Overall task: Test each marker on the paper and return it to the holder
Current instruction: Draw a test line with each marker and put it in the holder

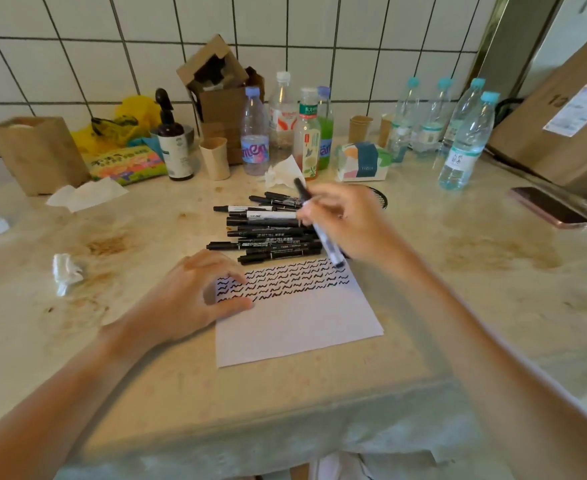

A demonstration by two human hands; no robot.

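Marker (pixel 319 225) pinched in right hand (pixel 351 220), slanting down-right, tip touching paper (pixel 299 327) at far right corner. Left hand (pixel 195 296) pressing paper flat, fingers spread, gripping nothing. Holder (pixel 378 197) just behind right hand.

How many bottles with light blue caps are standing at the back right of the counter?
4. Two stand nearest the tiled wall; two more stand to their right, the last one nearest the camera. The cardboard box beside them could hide others.
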